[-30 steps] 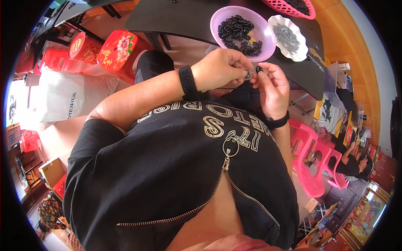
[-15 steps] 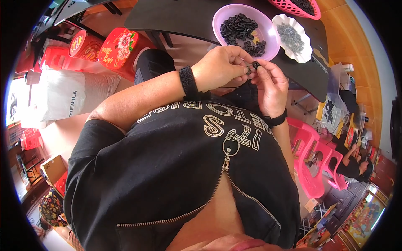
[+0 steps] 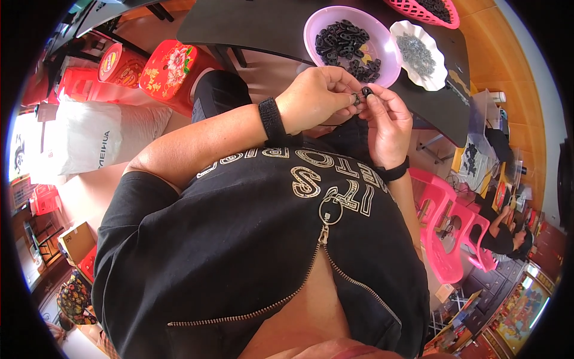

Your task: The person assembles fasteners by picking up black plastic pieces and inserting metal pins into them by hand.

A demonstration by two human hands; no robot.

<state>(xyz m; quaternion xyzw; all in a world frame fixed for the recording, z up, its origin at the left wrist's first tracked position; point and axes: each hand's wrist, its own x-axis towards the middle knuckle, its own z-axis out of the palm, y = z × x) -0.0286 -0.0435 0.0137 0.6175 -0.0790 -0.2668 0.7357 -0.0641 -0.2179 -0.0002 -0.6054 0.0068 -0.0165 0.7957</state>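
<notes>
a small black part point(image 3: 366, 91) sits pinched at the fingertips of my right hand point(image 3: 388, 122), a little above the middle of the frame, and my left hand point(image 3: 317, 99) meets it from the left, its fingers closed on a second small dark piece point(image 3: 356, 99) pressed right against the first. both hands are curled shut around these bits, touching each other at the fingertips, held up in front of my chest and just below the near edge of the bench point(image 3: 257, 30). the part is tiny, round-ish and matte black; i cannot make out its finer shape. just above my hands, in the upper middle of the frame, a pink bowl point(image 3: 382, 63) on the bench holds a heap of similar black pieces. beside it to the right stands a white scalloped dish point(image 3: 439, 75) with small grey metal bits. each wrist wears a black band.
</notes>
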